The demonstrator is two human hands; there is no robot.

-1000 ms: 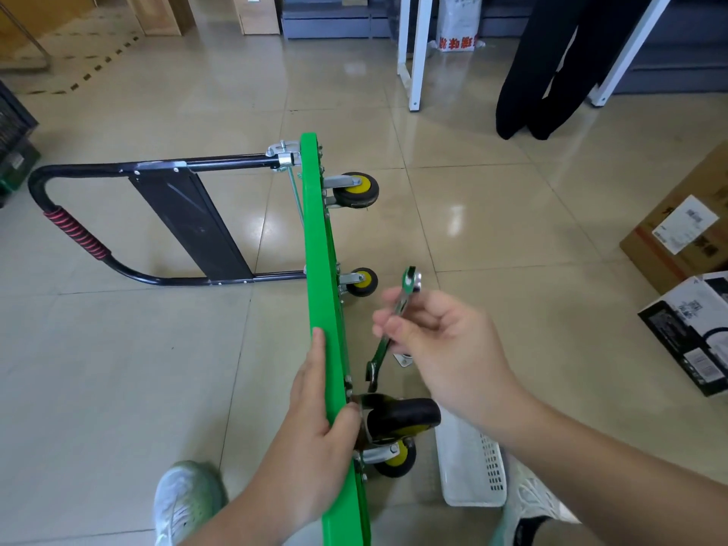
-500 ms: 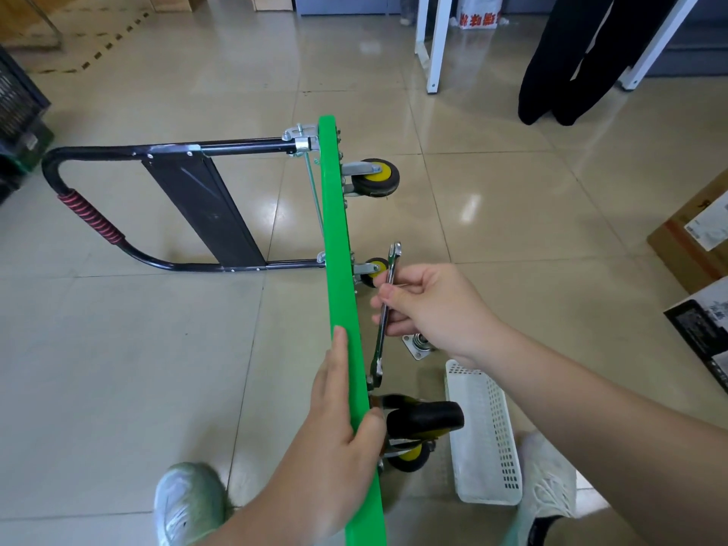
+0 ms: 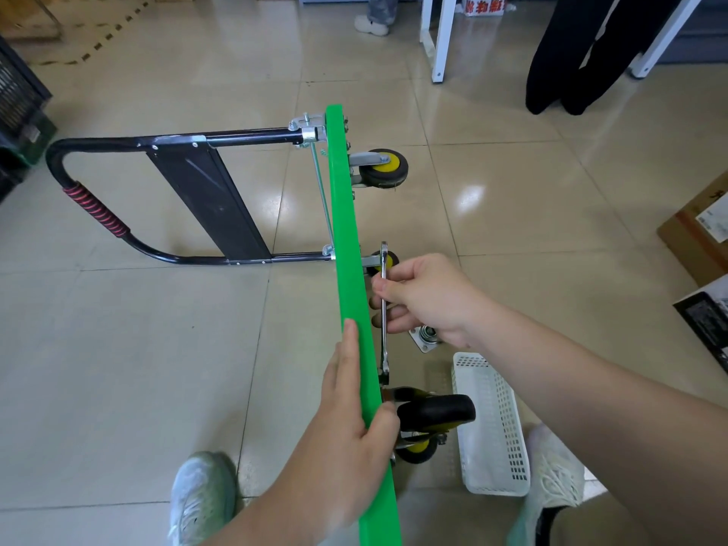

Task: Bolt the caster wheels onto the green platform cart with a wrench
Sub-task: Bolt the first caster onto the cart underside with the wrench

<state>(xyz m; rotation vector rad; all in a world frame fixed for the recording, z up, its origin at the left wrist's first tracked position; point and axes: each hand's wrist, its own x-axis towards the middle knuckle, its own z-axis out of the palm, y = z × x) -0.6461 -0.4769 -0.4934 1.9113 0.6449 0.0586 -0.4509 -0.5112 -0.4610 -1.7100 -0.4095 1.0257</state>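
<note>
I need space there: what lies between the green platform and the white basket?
Head view: a black caster wheel and a yellow-hubbed wheel below it sit between the green platform and the white basket.

Lighting: bright, even, indoor.
Glare: soft white patches on the glossy floor tiles point(image 3: 470, 197) right of the green cart point(image 3: 346, 250); a broader pale sheen beyond its far end.
Shadows: faint and soft-edged, on the tiles beside the cart's wheels point(image 3: 384, 173).
Focus: sharp throughout, no motion blur.
Distortion: wide-angle bowing; tile seams curve more the farther they lie from the cart.
</note>
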